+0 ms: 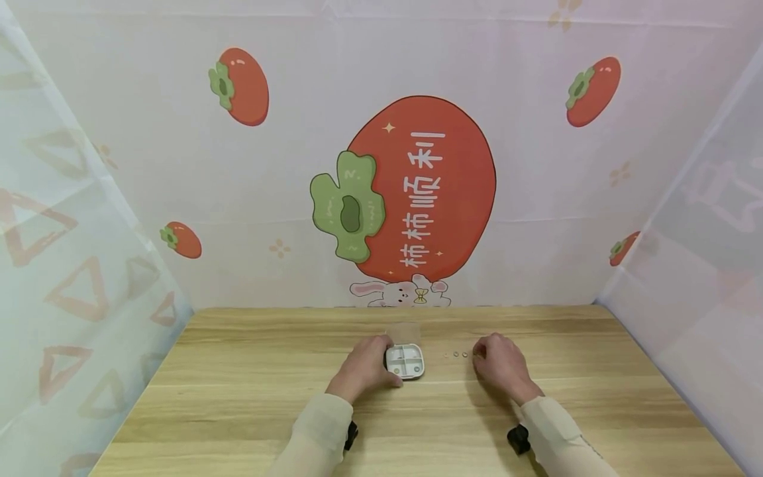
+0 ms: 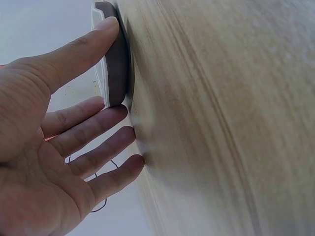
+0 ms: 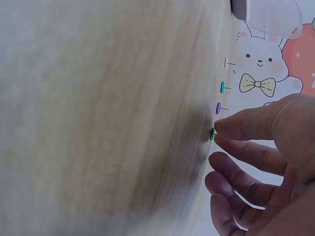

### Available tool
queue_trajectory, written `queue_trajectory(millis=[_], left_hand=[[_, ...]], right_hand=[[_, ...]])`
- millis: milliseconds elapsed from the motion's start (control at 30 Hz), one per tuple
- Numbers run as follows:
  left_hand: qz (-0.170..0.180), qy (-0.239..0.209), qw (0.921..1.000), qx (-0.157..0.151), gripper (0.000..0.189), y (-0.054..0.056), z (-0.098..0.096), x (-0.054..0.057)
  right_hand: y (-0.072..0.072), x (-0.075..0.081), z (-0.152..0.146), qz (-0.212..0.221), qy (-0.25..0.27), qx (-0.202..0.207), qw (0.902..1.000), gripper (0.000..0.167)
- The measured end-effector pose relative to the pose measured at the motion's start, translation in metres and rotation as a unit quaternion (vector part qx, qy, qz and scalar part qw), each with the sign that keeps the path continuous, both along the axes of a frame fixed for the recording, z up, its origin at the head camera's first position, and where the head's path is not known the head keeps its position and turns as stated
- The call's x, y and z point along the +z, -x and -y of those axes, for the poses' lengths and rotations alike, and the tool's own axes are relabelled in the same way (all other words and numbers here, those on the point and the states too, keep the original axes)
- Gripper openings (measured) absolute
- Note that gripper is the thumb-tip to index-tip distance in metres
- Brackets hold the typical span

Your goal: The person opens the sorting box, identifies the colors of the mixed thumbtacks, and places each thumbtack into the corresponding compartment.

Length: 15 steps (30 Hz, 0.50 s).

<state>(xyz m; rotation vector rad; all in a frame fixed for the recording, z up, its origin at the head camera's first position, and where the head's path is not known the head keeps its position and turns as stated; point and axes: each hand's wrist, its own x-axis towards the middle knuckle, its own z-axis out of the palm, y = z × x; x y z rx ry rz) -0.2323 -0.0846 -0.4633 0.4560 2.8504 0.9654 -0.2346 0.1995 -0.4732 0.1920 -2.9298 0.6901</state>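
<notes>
A small white organizer box point(image 1: 405, 362) with a dark base lies on the table, its clear lid point(image 1: 403, 332) swung open to the back. My left hand point(image 1: 365, 366) grips the box by its left side, thumb at the front and index finger behind. Small tacks point(image 1: 416, 370) show in the front compartments. To the right, pink, teal point(image 3: 222, 87) and purple point(image 3: 218, 108) thumbtacks stand point up in a row on the tabletop. At the row's right end, my right hand point(image 1: 501, 361) pinches a green thumbtack point(image 3: 212, 134) between thumb and index finger, close to the wood.
The wooden table point(image 1: 268, 424) ends at a back wall cloth point(image 1: 286, 165) printed with persimmons and a rabbit. Cloth panels rise along both sides. Black camera mounts point(image 1: 518, 439) sit at both wrists.
</notes>
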Motion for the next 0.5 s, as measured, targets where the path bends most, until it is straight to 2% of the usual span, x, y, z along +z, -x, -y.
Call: queue_trajectory(millis=[133, 500], left_hand=[[0.003, -0.001, 1.0, 0.002, 0.062, -0.0005, -0.0008, 0.0001], [0.012, -0.006, 0.9999, 0.007, 0.063, -0.0017, -0.0011, 0.0029]], right_hand=[[0.0006, -0.0005, -0.0001, 0.0, -0.003, -0.004, 1.0, 0.002], [0.002, 0.0, 0.0017, 0.001, -0.007, -0.009, 0.9999, 0.008]])
